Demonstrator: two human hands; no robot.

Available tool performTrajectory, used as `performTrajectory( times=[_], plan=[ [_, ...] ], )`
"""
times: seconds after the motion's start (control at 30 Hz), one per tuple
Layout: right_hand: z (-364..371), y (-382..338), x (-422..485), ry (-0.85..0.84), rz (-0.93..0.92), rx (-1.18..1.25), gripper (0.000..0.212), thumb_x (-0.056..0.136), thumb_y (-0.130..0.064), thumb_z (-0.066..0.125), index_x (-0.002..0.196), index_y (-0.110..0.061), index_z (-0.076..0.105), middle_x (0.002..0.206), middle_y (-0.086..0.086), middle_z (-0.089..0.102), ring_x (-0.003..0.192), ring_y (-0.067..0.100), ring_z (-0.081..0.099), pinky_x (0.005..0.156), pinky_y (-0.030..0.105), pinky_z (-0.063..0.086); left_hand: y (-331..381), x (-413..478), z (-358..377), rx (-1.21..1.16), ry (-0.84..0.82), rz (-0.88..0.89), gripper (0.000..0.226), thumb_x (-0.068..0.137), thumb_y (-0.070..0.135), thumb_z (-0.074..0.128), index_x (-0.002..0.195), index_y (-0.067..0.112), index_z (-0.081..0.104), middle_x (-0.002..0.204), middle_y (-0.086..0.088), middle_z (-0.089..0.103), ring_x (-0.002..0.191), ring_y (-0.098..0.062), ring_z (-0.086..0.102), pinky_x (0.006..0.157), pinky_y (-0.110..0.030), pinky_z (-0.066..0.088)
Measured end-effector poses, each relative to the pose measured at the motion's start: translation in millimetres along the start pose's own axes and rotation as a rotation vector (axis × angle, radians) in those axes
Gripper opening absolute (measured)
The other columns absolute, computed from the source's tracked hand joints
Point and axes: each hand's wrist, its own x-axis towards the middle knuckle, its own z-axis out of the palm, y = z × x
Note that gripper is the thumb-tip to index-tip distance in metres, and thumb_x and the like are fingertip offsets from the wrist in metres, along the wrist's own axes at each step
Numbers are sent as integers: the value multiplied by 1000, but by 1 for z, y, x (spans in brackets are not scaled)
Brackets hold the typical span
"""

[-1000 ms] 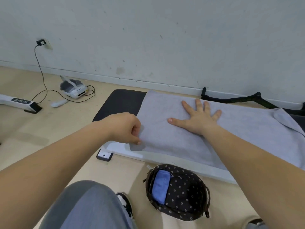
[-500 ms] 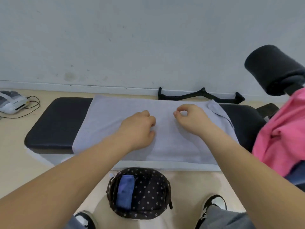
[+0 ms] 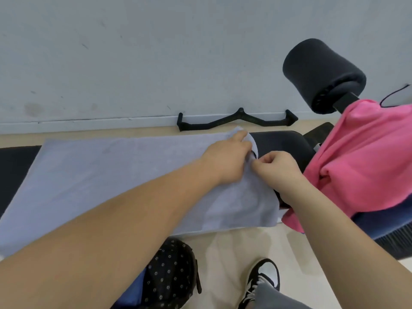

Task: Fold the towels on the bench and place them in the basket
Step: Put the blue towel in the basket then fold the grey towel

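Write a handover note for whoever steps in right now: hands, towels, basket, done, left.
Left hand: pinching the grey towel at its far right corner.
Right hand: pinching the same right edge, nearer.
Grey towel lies spread flat on the bench, unfolded.
Pink towel is heaped at the right, untouched.
Dotted basket sits on the floor below, something blue inside.
Left: fold grey, fold pink, basket both.

Home gym rm: padded bench (image 3: 278,143), cable-pull bar (image 3: 236,123) by wall.
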Motion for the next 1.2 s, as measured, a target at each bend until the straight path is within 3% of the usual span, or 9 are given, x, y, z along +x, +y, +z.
performTrajectory(
  times=[0.17, 0.4, 0.53, 0.6, 0.73, 0.83, 0.97, 1.07, 1.2],
  plan=[
    [-3, -8, -1, -58, 62, 263, 14, 86, -21, 74, 87, -12, 63, 80, 4, 62, 75, 15, 58, 63, 29, 47, 1, 29, -2, -5, 132, 5, 45, 85, 11, 60, 127, 19, 47, 128, 0, 58, 85, -28, 56, 61, -36, 38],
    [-28, -3, -2, -146, 218, 498, 24, 88, -20, 71, 110, -9, 71, 82, 10, 68, 69, 20, 63, 68, 36, 52, -4, 61, -11, -87, 204, -84, 31, 88, 6, 47, 114, 19, 60, 109, -3, 63, 97, -29, 59, 70, -38, 45],
    [-44, 10, -6, -251, 279, 338, 23, 87, -26, 75, 102, -8, 78, 94, 12, 80, 90, 30, 76, 87, 44, 61, -1, 78, -14, -305, 312, -177, 33, 86, 4, 47, 107, 20, 67, 110, -3, 67, 98, -26, 62, 82, -38, 54],
    [-51, 17, -10, -220, 206, 86, 26, 91, -31, 73, 97, -6, 77, 88, 9, 78, 81, 27, 73, 71, 35, 62, 2, 84, -13, -407, 354, -218, 31, 87, 4, 47, 104, 20, 68, 110, -1, 68, 99, -24, 62, 80, -34, 52],
    [-59, 27, -14, -170, 140, -295, 33, 94, -31, 69, 86, 1, 68, 78, 18, 70, 70, 37, 71, 64, 47, 65, 6, 80, 3, -345, 99, -128, 44, 91, 4, 52, 133, 15, 61, 140, -7, 57, 126, -28, 57, 104, -37, 48],
    [-57, 36, -12, -166, 137, -378, 33, 93, -31, 68, 74, -6, 58, 66, 20, 63, 56, 37, 65, 60, 51, 62, 9, 70, 19, -206, -28, -65, 70, 94, 8, 52, 160, 21, 30, 171, -8, 12, 151, -30, 31, 119, -41, 36],
    [-53, 45, -8, -119, 99, -371, 31, 89, -29, 64, 69, -12, 48, 62, 16, 48, 53, 33, 54, 53, 45, 52, 14, 67, 18, -104, 200, -106, 79, 87, 6, 60, 157, 26, 28, 171, -7, 1, 136, -34, 45, 91, -39, 49],
    [-53, 46, -6, -115, 88, -300, 34, 92, -28, 59, 67, -15, 41, 62, 11, 39, 53, 27, 44, 54, 36, 42, 17, 67, 15, -63, 227, -69, 56, 91, 14, 62, 145, 23, 47, 165, -6, 21, 131, -32, 49, 87, -41, 51],
    [-54, 41, -12, -184, 42, -270, 41, 102, -36, 58, 70, -12, 47, 61, 5, 46, 54, 24, 50, 54, 31, 46, 23, 68, 15, 65, 239, 11, 33, 93, 21, 60, 125, 26, 66, 133, -1, 48, 118, -26, 52, 78, -36, 41]
  ],
)
